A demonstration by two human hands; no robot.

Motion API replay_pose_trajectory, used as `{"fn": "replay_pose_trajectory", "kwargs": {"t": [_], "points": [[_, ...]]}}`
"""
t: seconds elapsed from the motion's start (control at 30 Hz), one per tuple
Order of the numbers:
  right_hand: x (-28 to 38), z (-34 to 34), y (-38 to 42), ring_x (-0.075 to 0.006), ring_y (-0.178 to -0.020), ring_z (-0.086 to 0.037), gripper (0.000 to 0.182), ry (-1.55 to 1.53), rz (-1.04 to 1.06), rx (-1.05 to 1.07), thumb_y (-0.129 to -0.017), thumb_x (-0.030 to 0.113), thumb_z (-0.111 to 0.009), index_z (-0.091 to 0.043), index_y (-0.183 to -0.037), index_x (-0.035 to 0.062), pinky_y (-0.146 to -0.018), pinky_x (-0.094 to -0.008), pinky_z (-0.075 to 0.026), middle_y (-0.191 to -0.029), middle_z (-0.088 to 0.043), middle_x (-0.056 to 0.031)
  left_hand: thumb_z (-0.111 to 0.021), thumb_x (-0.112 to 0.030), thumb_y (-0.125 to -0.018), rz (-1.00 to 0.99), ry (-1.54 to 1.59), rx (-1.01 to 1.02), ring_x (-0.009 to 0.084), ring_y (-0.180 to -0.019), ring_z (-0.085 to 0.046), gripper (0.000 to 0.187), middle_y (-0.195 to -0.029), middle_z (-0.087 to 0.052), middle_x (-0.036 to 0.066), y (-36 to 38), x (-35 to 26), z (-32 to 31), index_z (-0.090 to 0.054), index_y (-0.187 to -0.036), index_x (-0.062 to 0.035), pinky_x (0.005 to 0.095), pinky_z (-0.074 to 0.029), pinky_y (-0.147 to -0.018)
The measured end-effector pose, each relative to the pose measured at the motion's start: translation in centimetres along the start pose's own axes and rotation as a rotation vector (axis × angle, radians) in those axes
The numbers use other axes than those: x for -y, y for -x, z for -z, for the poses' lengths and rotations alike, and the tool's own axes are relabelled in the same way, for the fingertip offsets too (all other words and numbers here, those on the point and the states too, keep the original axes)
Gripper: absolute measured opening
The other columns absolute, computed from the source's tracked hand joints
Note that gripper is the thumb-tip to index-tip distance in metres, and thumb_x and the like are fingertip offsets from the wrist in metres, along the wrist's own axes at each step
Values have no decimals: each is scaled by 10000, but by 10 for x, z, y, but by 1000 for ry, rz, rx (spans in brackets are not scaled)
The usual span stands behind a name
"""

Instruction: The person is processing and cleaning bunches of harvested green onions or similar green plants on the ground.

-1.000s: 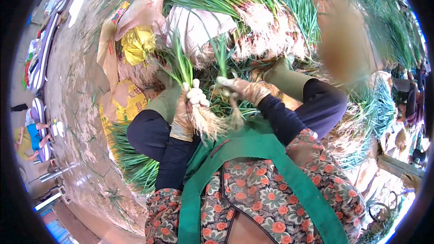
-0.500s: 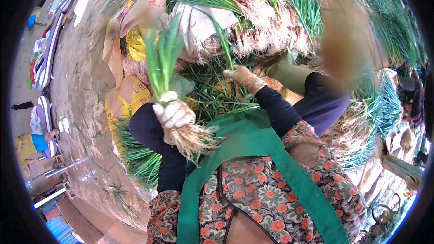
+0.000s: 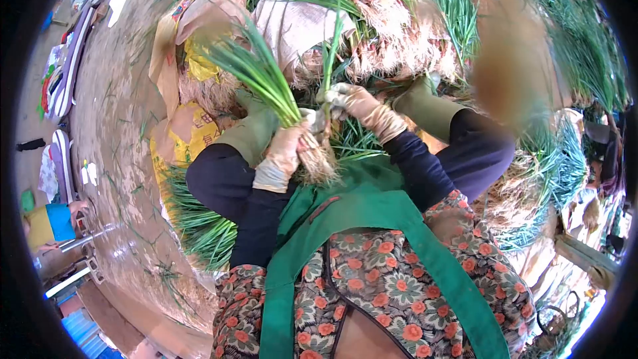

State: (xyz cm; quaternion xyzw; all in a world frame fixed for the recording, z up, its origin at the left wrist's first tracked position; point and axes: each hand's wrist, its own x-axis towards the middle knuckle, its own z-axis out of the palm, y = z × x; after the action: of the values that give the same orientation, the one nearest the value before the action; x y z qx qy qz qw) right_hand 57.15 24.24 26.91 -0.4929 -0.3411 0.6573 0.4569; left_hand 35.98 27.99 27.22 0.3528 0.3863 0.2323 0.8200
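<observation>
My gloved left hand [image 3: 284, 151] is closed round a bunch of green onions [image 3: 269, 83], its leaves slanting up to the left and its pale roots hanging over my lap. Close beside it, my gloved right hand [image 3: 355, 105] pinches a single green onion stalk [image 3: 330, 56] that stands nearly upright. The two hands almost meet, and the fingertips partly overlap the stems. Loose green leaves [image 3: 359, 139] lie on the ground between my legs, just under the right hand.
A large heap of green onions [image 3: 392, 23] with roots towards me lies ahead, partly under a pale sack [image 3: 286, 30]. A yellow printed sack [image 3: 189, 136] is at the left, above more onions [image 3: 199, 216]. Further bundles [image 3: 565, 153] lie right. Another person [image 3: 56, 223] is far left.
My left hand has moved right and forward with the bunch, tipping its leaves left. My right hand has raised its stalk slightly, and the hands are now close together.
</observation>
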Motion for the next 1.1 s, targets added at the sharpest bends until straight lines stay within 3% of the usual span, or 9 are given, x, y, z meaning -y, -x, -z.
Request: {"fn": "replay_pose_trajectory", "kwargs": {"t": [0.1,0.2,0.33,0.5,0.63,0.73,0.87,1.0,1.1], "points": [[-2,-24,-5,-190,-663,-597,225,734,360,-279,-883,216,-553,-613,-936,5,-643,-321,-491,-784,-638,-80,-595,-122,-852,21,90,-30,154,-632,-601,149,-837,-631,86,1,0,-21,-543,-982,-70,297,-519,-559],[-16,15,-10,-307,-839,-622,269,843,117,-546,-846,293,-548,-627,-949,58,-749,-370,-489,-862,-641,-154,-585,-113,-857,14,245,38,158,-648,-608,178,-877,-628,104,1,-10,-15,-538,-1020,-59,294,-520,-563],[-77,79,18,-271,-874,-625,281,1504,-244,343,-845,293,-536,-619,-988,65,-764,-379,-489,-921,-650,-126,-567,-52,-840,28,387,86,195,-649,-608,292,-943,-632,165,1,-17,-4,-512,-1127,-60,324,-519,-546],[17,-2,-3,-202,-752,-595,517,-37,-163,-92,-877,482,-504,-464,-1179,64,-616,-306,-488,-854,-614,-56,-568,-169,-864,150,412,40,156,-597,-561,247,-920,-635,120,-1,-10,-17,-545,-1096,-89,303,-471,-562],[11,-17,-42,-113,-591,-527,242,66,-103,-138,-837,255,-655,-608,-879,21,-503,-273,-418,-669,-579,-15,-594,-255,-865,310,443,39,105,-487,-417,208,-644,-499,-18,-5,-11,-16,-547,-975,-86,280,-396,-507],[4,-31,-34,-192,-669,-588,310,744,192,-395,-862,315,-608,-615,-918,10,-625,-310,-459,-756,-633,-117,-587,-263,-871,348,499,21,101,-469,-376,198,-600,-438,-34,-8,0,-10,-546,-954,-89,273,-387,-498],[-18,-33,-20,-253,-755,-602,302,627,311,-305,-886,327,-542,-588,-955,36,-687,-338,-476,-843,-623,-120,-562,-226,-886,285,582,-126,120,-495,-471,138,-619,-515,-21,-23,9,-3,-543,-877,-90,287,-423,-473],[20,23,8,-237,-702,-585,204,-29,138,-329,-904,249,-494,-562,-890,57,-641,-337,-472,-699,-565,-58,-572,-205,-880,8,447,-173,150,-624,-598,121,-732,-607,18,-43,30,33,-560,-889,-85,297,-507,-525],[23,61,26,-257,-705,-591,225,538,-127,-101,-917,242,-451,-569,-897,51,-641,-347,-478,-690,-574,-70,-599,-219,-863,-25,515,-188,203,-823,-618,295,-993,-628,83,-25,-7,8,-543,-1102,-56,348,-537,-676]]}}
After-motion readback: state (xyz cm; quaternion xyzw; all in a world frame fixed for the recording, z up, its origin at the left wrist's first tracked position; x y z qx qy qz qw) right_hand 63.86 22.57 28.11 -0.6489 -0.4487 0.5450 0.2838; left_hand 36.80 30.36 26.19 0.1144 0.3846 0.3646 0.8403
